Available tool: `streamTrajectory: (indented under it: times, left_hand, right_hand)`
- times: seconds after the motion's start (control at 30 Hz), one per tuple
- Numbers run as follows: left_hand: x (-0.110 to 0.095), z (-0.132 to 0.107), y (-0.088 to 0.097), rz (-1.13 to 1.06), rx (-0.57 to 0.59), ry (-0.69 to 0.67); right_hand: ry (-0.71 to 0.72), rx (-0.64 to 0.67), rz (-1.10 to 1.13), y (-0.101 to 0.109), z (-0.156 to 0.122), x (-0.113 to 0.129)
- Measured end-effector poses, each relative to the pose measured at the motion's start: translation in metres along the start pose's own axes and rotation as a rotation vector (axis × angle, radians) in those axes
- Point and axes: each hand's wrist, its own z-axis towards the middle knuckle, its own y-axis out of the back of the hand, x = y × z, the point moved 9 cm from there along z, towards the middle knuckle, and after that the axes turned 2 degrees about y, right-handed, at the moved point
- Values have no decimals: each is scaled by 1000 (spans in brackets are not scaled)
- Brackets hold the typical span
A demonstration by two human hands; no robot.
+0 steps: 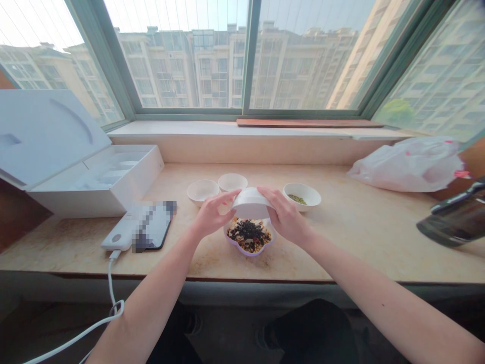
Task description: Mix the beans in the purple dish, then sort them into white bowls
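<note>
Between my two hands a white bowl (pixel 250 203) is tipped over, its mouth facing down toward me. My left hand (pixel 215 215) grips its left side, and my right hand (pixel 285 214) has hold of the right side. Right below it, a purple scalloped dish (pixel 250 251) holds mixed grains with a dark heap on top. Just beyond my right hand stands a white bowl with small green beans (pixel 297 198). Two more white bowls, a left one (pixel 202 191) and a right one (pixel 232 181), stand behind my left hand; I see nothing in them.
On the left are an open white box (pixel 136 177), a white power bank (pixel 118 235) with a cable (pixel 110 283), and a phone (pixel 161 227). A plastic bag (pixel 409 164) and a dark jug (pixel 454 220) stand right. The counter's front edge (pixel 261 279) is close to me.
</note>
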Motion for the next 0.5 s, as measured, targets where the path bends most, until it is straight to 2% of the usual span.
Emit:
streamTrajectory:
  times: [0.2, 0.3, 0.43, 0.5]
  left_hand:
    - [-11, -1, 0, 54, -9, -120]
    - [-7, -1, -4, 56, -6, -126]
    - [15, 2, -9, 46, -43, 12]
    - [24, 3, -12, 82, -35, 84]
  right_hand:
    - [25, 19, -23, -7, -9, -1]
    - [-32, -24, -16, -4, -5, -9]
    - [-280, -217, -13, 17, 13, -52]
    - [-419, -213, -11, 22, 24, -84]
